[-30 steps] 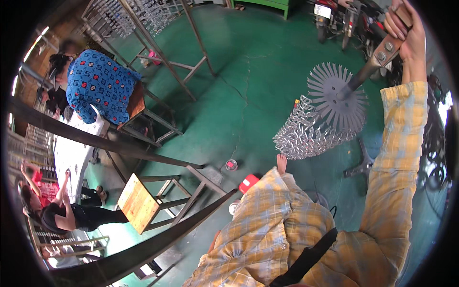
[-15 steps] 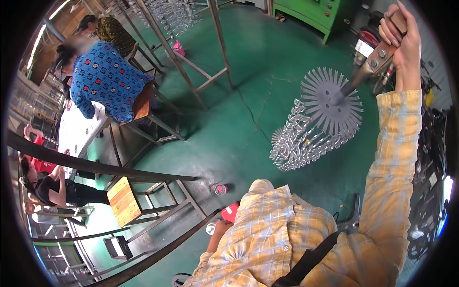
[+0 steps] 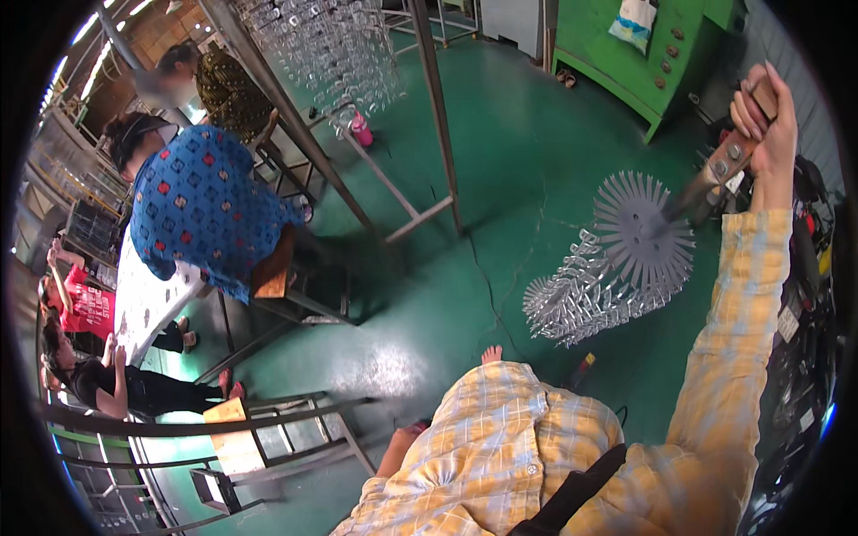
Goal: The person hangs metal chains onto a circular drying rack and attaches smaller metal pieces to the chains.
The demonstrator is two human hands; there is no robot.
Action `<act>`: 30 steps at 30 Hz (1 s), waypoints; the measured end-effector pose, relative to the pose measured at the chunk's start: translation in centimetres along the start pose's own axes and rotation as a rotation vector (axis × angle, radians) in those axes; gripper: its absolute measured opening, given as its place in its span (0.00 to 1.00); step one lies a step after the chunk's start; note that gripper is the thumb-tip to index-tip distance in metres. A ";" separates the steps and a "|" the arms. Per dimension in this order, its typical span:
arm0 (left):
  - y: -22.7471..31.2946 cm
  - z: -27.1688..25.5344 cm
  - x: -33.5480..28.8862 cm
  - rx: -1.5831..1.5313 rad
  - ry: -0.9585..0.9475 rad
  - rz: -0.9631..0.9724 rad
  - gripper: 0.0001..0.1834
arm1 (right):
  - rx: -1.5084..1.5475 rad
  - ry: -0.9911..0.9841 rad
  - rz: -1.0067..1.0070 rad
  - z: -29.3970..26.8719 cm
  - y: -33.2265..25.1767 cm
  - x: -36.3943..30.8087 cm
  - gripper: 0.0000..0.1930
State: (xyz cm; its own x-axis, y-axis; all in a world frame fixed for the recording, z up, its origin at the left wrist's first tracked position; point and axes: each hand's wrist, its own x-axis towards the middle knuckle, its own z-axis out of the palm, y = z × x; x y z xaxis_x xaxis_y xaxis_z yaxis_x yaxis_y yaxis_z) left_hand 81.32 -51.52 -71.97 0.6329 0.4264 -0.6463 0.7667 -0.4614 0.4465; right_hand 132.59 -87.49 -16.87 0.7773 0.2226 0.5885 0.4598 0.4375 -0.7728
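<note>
At the upper right, my right hand (image 3: 762, 121) is raised with its fingers wrapped round the copper-coloured hooked top of a hanging rack (image 3: 645, 220). The rack has a bar bolted to the hook and a grey disc with many radiating prongs. Many small shiny metal parts (image 3: 581, 308) hang in strings below the disc, above the green floor. My left hand (image 3: 408, 437) is low beside my plaid shirt, partly hidden by it. Its fingers are too hidden to show whether they hold anything; something dark red shows at it.
A green cabinet (image 3: 617, 80) stands at the far right. Metal frame posts (image 3: 435, 116) rise ahead, with shiny parts (image 3: 313, 49) hanging behind. A person in blue (image 3: 197, 205) sits at a white table (image 3: 152, 308); others are nearby. A wooden stool (image 3: 237, 438) stands at left.
The view has shifted, so the rack and my right hand sit lower in the picture. The bright red and white things by my left hand no longer show. A bare foot has come into view.
</note>
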 end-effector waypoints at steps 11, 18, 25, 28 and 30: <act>21.9 -14.3 12.9 -0.014 0.121 0.087 0.14 | -0.062 0.147 -0.034 -1.5 8.6 14.4 0.15; 30.8 -15.1 21.6 -0.066 0.114 0.169 0.14 | -0.033 0.102 -0.010 -2.3 15.8 23.9 0.15; 34.9 -14.1 28.0 -0.046 0.032 0.007 0.15 | 0.041 -0.010 0.047 -1.8 24.4 33.9 0.16; 37.4 -14.3 30.3 -0.066 0.045 -0.062 0.13 | 0.050 -0.060 0.065 -1.0 28.5 38.4 0.16; 38.6 -14.9 31.7 -0.100 0.057 -0.097 0.13 | 0.063 -0.076 0.072 0.6 30.7 40.9 0.16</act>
State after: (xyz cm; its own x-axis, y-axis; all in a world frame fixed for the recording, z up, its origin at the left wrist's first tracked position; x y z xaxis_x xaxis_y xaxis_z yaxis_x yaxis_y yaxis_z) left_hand 132.62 -44.20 -66.01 0.5581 0.5099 -0.6546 0.8297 -0.3369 0.4450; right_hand 178.22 -64.42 -16.39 0.7714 0.3203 0.5499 0.3737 0.4714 -0.7988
